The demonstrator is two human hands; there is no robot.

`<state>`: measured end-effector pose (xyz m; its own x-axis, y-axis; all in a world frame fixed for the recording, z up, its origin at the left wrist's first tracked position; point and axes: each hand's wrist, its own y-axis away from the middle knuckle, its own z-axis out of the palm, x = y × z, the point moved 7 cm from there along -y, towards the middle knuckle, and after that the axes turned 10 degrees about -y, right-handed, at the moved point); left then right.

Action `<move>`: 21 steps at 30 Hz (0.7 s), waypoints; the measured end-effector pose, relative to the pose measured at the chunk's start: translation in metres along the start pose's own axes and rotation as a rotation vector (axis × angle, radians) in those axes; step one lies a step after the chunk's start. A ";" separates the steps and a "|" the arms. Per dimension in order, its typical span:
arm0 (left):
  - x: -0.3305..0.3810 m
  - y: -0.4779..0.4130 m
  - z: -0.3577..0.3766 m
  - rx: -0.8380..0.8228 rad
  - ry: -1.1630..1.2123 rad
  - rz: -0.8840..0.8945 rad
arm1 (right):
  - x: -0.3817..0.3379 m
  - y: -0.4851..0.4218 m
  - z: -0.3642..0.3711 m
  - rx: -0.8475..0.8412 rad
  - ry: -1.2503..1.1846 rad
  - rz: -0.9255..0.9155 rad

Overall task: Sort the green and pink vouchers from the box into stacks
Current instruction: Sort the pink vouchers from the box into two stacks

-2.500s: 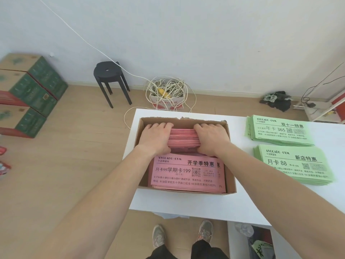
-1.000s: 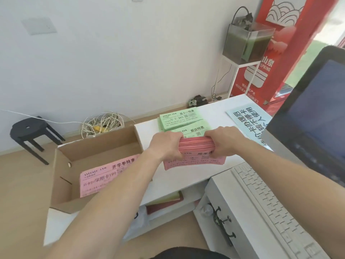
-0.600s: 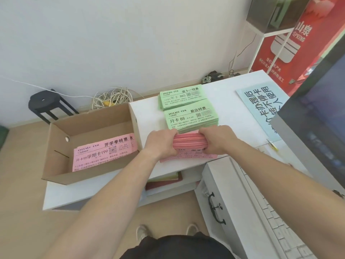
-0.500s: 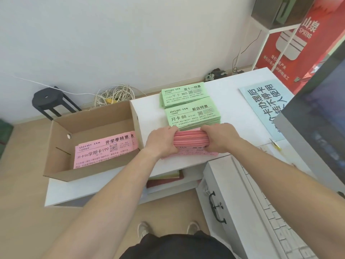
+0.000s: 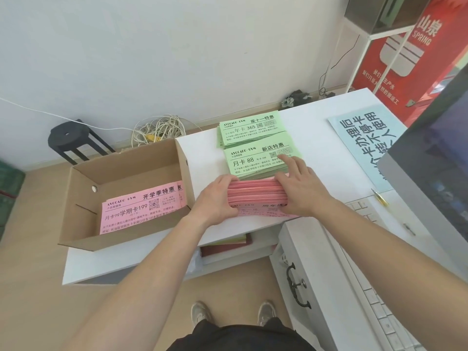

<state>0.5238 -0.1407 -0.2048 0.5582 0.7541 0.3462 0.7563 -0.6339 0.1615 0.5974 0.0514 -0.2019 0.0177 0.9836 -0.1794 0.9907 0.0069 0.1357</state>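
**Pink paper voucher stack (image 5: 255,192) put down on the white table (image 5: 316,138)**

At the centre left of the frame, the brown cardboard box (image 5: 126,173) holds more flat pink vouchers (image 5: 141,209) on its floor. Right of it, in the middle, the left hand (image 5: 215,198) grips the left end of the thick stack with curled fingers. The stack lies near the table's front edge, just in front of the nearer green paper voucher stack (image 5: 258,160); a second green stack (image 5: 250,127) lies behind that one. The right hand (image 5: 301,188) rests on the right end, fingers straight and spread wide, the tips reaching over the green paper.

The pile is tall and its edges look uneven. If the left hand lets go too quickly, I think the upper sheets could slide onto the green pile or off the front edge.

Half a second ago both hands clamped the ends; now the right one has opened.
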 end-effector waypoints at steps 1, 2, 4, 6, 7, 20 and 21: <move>0.002 0.000 0.000 0.008 -0.004 0.017 | 0.000 0.000 0.000 0.003 0.005 -0.018; 0.003 0.000 0.000 0.012 -0.004 0.027 | -0.001 0.000 0.000 -0.005 -0.002 -0.031; 0.002 0.000 0.000 0.003 0.003 0.020 | -0.002 0.001 -0.002 -0.028 -0.050 -0.023; -0.001 -0.001 0.000 -0.002 0.003 0.006 | -0.002 0.002 -0.003 -0.012 -0.089 -0.010; -0.002 -0.001 0.000 0.001 0.000 0.004 | -0.002 0.003 -0.004 0.003 -0.101 -0.010; -0.009 0.004 -0.005 -0.051 0.185 -0.085 | 0.015 0.008 -0.012 0.029 -0.119 0.149; -0.010 0.005 -0.004 -0.060 0.204 -0.099 | 0.019 0.010 -0.014 0.029 -0.145 0.164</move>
<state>0.5201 -0.1522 -0.2038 0.3967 0.7667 0.5048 0.7792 -0.5719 0.2563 0.6061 0.0727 -0.1905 0.1957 0.9351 -0.2955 0.9765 -0.1580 0.1466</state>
